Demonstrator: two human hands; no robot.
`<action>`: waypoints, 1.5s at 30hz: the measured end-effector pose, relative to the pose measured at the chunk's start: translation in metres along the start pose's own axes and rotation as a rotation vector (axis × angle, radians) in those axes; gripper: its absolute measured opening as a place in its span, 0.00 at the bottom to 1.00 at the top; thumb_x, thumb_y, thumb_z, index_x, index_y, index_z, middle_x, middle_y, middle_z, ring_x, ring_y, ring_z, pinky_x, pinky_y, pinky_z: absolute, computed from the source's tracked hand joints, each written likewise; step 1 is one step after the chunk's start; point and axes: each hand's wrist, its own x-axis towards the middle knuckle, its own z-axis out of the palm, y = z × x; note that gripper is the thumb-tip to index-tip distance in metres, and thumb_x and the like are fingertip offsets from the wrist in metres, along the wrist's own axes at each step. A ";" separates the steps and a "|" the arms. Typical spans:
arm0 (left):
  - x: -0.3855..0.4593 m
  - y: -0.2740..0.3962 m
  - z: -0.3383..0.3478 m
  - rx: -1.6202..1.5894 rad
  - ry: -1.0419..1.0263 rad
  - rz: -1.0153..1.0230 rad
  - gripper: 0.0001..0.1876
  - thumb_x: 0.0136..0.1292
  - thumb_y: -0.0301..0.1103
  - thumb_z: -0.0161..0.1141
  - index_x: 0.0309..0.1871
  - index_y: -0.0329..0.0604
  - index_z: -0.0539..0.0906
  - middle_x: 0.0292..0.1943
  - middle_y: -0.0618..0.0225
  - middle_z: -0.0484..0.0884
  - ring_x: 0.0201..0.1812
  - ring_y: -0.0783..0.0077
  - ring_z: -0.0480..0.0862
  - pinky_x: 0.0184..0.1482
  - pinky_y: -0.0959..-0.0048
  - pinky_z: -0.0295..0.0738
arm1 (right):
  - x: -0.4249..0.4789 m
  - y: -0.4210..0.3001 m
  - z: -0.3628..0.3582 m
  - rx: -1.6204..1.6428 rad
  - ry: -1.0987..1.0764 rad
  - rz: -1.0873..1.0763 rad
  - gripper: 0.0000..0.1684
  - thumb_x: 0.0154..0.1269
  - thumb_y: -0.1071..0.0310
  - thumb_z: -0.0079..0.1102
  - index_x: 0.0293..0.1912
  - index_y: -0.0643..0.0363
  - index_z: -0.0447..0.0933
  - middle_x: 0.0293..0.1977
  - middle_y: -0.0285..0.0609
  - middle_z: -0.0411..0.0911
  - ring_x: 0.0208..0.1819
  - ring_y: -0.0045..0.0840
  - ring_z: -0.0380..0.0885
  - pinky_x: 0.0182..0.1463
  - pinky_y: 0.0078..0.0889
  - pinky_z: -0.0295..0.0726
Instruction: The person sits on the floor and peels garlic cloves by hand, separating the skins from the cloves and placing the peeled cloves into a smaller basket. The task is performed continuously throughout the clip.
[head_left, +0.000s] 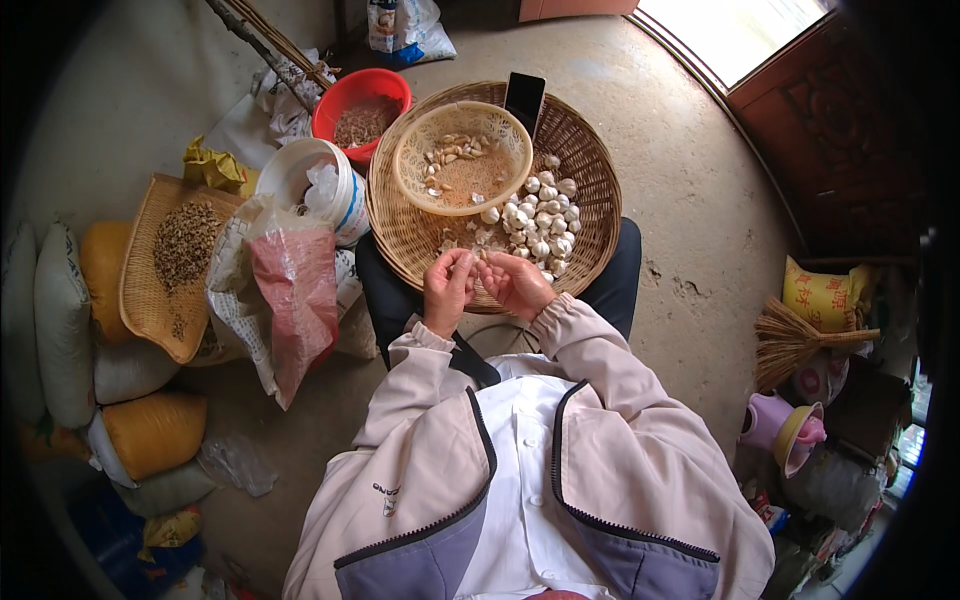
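My left hand (448, 291) and my right hand (519, 283) meet at the fingertips over the near side of a round wicker basket (592, 157). Between them they pinch a small garlic clove (482, 256), mostly covered by the fingers. Whole garlic bulbs (541, 217) are heaped in the basket's right half, just beyond my right hand. Loose garlic skins (480, 234) lie ahead of my fingers. A beige plastic colander (403, 169) sits inside the basket at the far left, holding separated cloves (457, 150) and a few bits of skin.
A smartphone (524, 101) leans at the basket's far rim. Left stand a red basin (361, 82), a white bucket (349, 199), a woven sack (292, 292) and a wicker scoop (139, 277) of dried material. A straw broom (795, 337) lies right. The basket rests on my knees.
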 end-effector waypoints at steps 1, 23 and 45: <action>0.001 0.000 -0.001 -0.017 0.016 0.011 0.07 0.73 0.34 0.57 0.43 0.40 0.78 0.27 0.76 0.75 0.20 0.90 0.68 0.17 0.87 0.60 | 0.000 0.000 0.000 0.031 0.012 0.007 0.08 0.72 0.69 0.54 0.48 0.62 0.75 0.37 0.35 0.80 0.35 0.15 0.79 0.41 0.13 0.82; 0.005 0.005 -0.011 -0.364 -0.028 -0.095 0.07 0.71 0.35 0.60 0.40 0.43 0.77 0.28 0.74 0.75 0.24 0.85 0.70 0.19 0.84 0.62 | 0.031 -0.069 0.078 -0.192 0.073 -0.311 0.14 0.75 0.64 0.53 0.49 0.65 0.74 0.37 0.40 0.79 0.29 0.18 0.77 0.32 0.18 0.79; 0.006 0.014 -0.008 -0.198 0.145 -0.098 0.13 0.75 0.40 0.54 0.42 0.40 0.81 0.23 0.79 0.73 0.16 0.90 0.63 0.16 0.87 0.55 | 0.011 -0.011 0.016 -0.169 -0.064 -0.021 0.08 0.73 0.72 0.51 0.50 0.62 0.73 0.42 0.39 0.79 0.42 0.20 0.80 0.44 0.18 0.80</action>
